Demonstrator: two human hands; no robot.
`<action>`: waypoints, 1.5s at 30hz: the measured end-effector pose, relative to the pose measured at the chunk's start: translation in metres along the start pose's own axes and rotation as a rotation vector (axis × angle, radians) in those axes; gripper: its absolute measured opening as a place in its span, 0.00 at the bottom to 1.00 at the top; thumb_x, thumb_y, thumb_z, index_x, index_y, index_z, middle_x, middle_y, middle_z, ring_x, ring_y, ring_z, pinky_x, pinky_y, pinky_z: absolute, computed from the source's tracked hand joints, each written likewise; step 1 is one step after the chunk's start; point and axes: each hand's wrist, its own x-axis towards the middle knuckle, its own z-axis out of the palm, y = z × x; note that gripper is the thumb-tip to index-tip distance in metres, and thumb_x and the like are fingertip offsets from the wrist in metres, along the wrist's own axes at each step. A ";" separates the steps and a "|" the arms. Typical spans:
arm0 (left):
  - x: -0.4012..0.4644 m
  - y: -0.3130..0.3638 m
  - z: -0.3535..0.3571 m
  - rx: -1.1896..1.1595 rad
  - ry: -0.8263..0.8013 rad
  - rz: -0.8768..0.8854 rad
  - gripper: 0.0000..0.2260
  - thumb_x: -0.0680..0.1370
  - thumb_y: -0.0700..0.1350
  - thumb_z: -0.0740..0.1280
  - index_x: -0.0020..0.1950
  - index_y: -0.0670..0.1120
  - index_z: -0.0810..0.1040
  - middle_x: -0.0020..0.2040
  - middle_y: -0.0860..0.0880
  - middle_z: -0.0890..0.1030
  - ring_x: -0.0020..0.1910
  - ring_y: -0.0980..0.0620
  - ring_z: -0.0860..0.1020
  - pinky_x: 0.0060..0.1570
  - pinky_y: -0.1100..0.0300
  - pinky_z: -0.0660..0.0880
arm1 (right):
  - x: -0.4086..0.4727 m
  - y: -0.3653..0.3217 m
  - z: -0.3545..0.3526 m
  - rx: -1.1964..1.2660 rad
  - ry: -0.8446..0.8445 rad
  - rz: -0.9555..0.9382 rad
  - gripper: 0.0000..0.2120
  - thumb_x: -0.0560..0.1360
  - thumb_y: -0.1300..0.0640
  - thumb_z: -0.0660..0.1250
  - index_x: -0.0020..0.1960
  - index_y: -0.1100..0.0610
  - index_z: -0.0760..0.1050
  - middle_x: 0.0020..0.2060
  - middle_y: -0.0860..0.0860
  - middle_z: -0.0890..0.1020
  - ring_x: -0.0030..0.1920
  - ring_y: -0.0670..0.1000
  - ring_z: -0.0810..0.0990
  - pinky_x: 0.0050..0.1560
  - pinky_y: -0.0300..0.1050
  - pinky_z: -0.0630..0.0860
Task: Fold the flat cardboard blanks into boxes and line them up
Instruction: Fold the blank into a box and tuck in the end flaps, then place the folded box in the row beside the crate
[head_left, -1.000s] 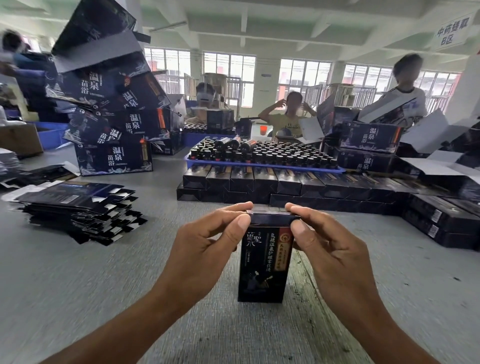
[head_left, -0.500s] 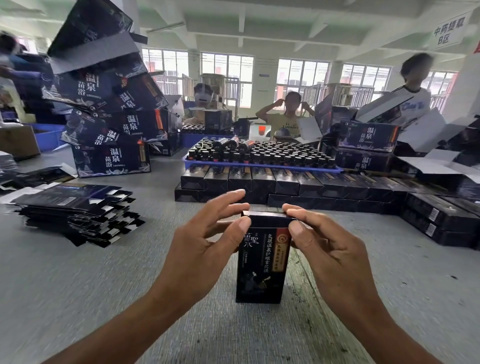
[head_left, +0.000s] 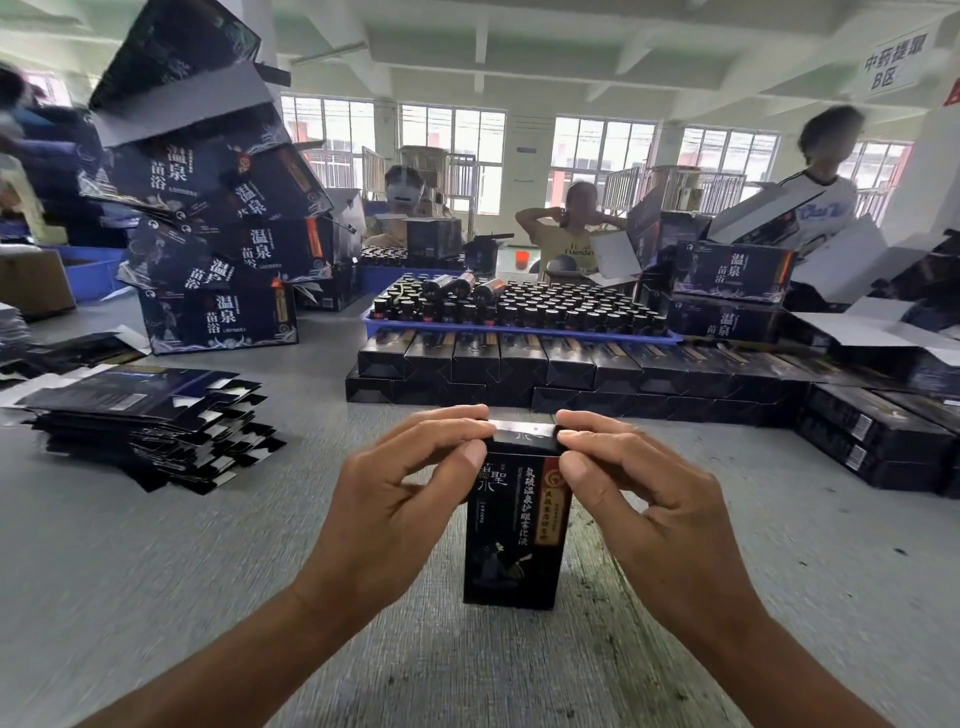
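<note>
Blanks (head_left: 150, 421) lie in a loose flat stack on the table (head_left: 104, 571) at your far left, with big dark cartons (head_left: 218, 317) piled crookedly behind them. Your left hand (head_left: 395, 499) pinches the top left edge of the box (head_left: 514, 525), fingers curled over the lid and thumb pressed on the front face. The box stands upright on the table, dead centre and close to you, its printed face toward you. Your right hand (head_left: 639, 499) pinches the top right edge the same way, fingertips on the lid, thumb on the front. Beyond the box, finished boxes (head_left: 519, 364) lie lined up in rows under a blue tray (head_left: 519, 330) of bottles (head_left: 519, 304). More boxes are stacked at the far right, and three people sit or stand behind
</note>
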 end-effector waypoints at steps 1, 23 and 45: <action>0.000 -0.001 0.000 0.001 -0.003 0.014 0.08 0.80 0.46 0.68 0.56 0.53 0.85 0.60 0.58 0.82 0.61 0.55 0.80 0.47 0.58 0.83 | 0.000 0.002 -0.001 -0.026 -0.007 -0.026 0.11 0.76 0.51 0.68 0.55 0.50 0.84 0.57 0.37 0.84 0.59 0.39 0.81 0.52 0.30 0.77; 0.005 -0.026 -0.010 0.163 0.078 -0.117 0.15 0.71 0.55 0.72 0.55 0.69 0.73 0.52 0.65 0.81 0.50 0.59 0.84 0.40 0.62 0.82 | -0.009 0.026 0.018 -0.240 -0.374 0.340 0.34 0.74 0.39 0.72 0.70 0.28 0.54 0.63 0.33 0.72 0.55 0.34 0.77 0.60 0.40 0.78; -0.011 -0.126 -0.009 0.324 -0.190 -0.404 0.34 0.58 0.81 0.66 0.62 0.71 0.75 0.51 0.68 0.79 0.43 0.61 0.83 0.36 0.60 0.81 | 0.029 0.125 -0.129 -1.064 0.103 0.869 0.20 0.76 0.44 0.63 0.65 0.49 0.74 0.59 0.53 0.77 0.59 0.59 0.75 0.58 0.54 0.74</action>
